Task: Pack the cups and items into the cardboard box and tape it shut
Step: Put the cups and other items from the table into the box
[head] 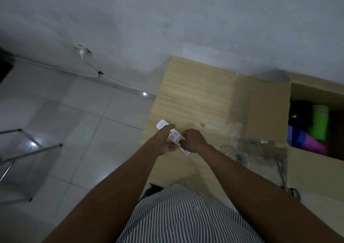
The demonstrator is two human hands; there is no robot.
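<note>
At nine o'clock of the view, over pale grey floor tiles [83, 131], thin metal frame legs [31, 150]; higher, toward ten o'clock, a white cable [93, 71] trailing along the foot of the grey wall. Just below centre, above the left edge of the light wooden tabletop [195, 94], the left hand [164, 140]: wraps curled fingers under a white oblong item with a printed label [175, 136], thumb laid over its top, rounded end poking out toward eleven o'clock. Right at its three o'clock, the right hand [194, 140]: fingers bent, pinches the same item's lower end. At six o'clock, a black-and-white striped shirt [186, 214]. At three o'clock, on the tabletop and apart from both hands, the brown cardboard box [268, 112], open, one flap spread flat toward the hands; inside, a black item [301, 112], a green cylindrical cup [319, 121], and at its seven o'clock a purple-and-pink cup [307, 142]. Between right forearm and box, small blurred objects, not identifiable.
</note>
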